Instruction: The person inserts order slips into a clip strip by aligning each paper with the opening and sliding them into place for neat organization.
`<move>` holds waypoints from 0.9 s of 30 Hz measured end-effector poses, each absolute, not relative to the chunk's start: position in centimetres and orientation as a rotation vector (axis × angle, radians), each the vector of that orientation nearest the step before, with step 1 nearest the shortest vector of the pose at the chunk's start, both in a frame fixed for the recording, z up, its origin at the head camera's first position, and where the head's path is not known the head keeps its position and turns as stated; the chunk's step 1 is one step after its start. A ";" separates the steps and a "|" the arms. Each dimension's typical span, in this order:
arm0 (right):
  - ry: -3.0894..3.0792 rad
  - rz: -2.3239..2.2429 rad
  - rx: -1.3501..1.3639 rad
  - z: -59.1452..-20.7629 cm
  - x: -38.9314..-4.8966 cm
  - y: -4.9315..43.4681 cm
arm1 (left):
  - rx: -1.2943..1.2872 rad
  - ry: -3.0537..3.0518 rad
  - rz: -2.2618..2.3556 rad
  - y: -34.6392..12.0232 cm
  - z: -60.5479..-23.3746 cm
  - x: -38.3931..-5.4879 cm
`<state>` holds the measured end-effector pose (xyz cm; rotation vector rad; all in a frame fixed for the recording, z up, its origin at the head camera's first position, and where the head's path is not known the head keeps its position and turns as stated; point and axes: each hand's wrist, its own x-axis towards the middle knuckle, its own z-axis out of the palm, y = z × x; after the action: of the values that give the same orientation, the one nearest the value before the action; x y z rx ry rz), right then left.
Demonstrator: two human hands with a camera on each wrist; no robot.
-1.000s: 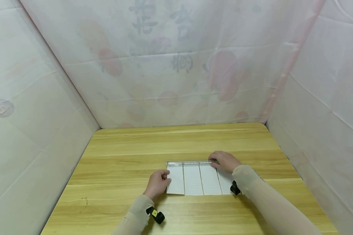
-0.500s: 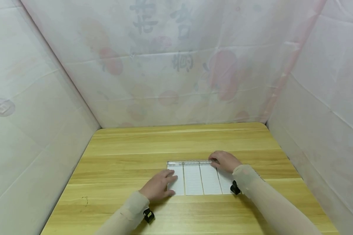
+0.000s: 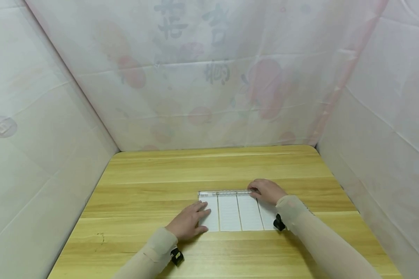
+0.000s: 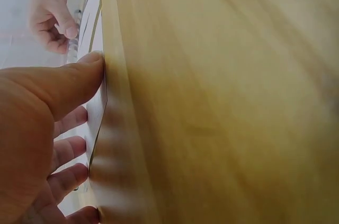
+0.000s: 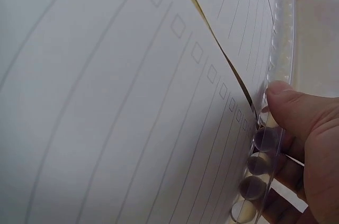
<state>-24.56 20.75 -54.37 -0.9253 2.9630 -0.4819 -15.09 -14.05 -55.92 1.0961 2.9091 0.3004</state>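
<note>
White lined paper strips (image 3: pixel 228 217) lie side by side on the table, narrow gaps between them. Across their far edge runs a clear plastic binding strip (image 3: pixel 227 192), which shows round transparent bumps in the right wrist view. My right hand (image 3: pixel 268 192) pinches this strip near its right part, thumb on one side and curled fingers seen through it. Spread over the leftmost paper strip (image 3: pixel 214 223) is my left hand (image 3: pixel 186 221), its fingertips on the sheet; in the left wrist view the thumb (image 4: pixel 79 78) lies along the near paper edge. The right forearm covers part of the rightmost paper strip.
The wooden table (image 3: pixel 143 170) has a rounded far edge against a pale printed cloth wall (image 3: pixel 195 116). More cloth walls stand at left (image 3: pixel 38 135) and right (image 3: pixel 380 135). A small dark mark (image 3: pixel 101 238) shows on the table's left part.
My left hand has gone from the left edge of the leftmost paper strip to lying spread over it, and that strip's raised near edge has settled. The right hand stays put.
</note>
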 end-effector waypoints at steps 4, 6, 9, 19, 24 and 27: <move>2.960 -0.489 -0.921 -54.3 -24.5 20.7 | 1.097 2.908 0.312 -14.1 -56.0 -15.1; 2.961 -0.487 -0.922 -54.4 -24.5 20.7 | 1.091 2.903 0.321 -14.2 -55.9 -15.1; 2.969 -0.476 -0.921 -54.4 -24.6 20.7 | 1.076 2.893 0.335 -14.2 -55.6 -15.0; 2.983 -0.447 -0.914 -54.2 -24.6 20.6 | 1.065 2.880 0.352 -14.1 -55.6 -15.0; 2.981 -0.440 -0.913 -54.1 -24.5 20.5 | 1.053 2.871 0.360 -14.1 -55.5 -15.0; 2.985 -0.436 -0.911 -54.1 -24.6 20.5 | 1.047 2.870 0.373 -14.1 -55.5 -15.0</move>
<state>-24.55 20.54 -54.07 -0.9108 2.9848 -0.4360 -15.05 -14.13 -55.48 1.0466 2.8698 0.3726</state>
